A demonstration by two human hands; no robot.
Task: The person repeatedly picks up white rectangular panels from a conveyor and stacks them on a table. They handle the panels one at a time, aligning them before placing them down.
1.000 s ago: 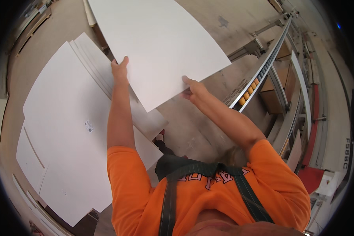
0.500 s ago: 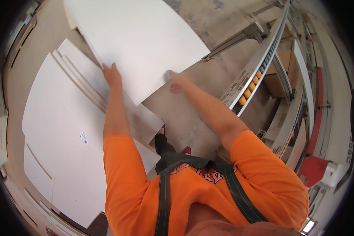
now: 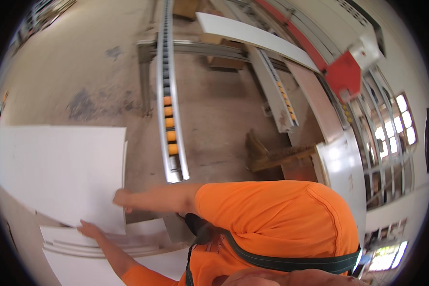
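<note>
A large white panel [image 3: 57, 167] lies flat at the left of the view, held by both hands at its near right part. My left hand [image 3: 89, 230] grips its near edge, fingers partly hidden by the board. My right hand [image 3: 123, 199] is closed on the right edge, close to the near corner. Beneath and nearer to me are several stacked white boards [image 3: 71, 237], their edges stepped, partly covered by the panel and my left forearm.
A roller rail [image 3: 173, 157] with orange and black rollers ends just beyond my right forearm. A second roller rail [image 3: 276, 86] stands farther right. A long white board [image 3: 257, 35] rests across the supports, near a red machine part [image 3: 343, 76]. Dark stains mark the concrete floor [image 3: 100, 62].
The view has swung to the right, so the panel and stack appear farther left and the rails more central. Both hands remain at the panel's edges.
</note>
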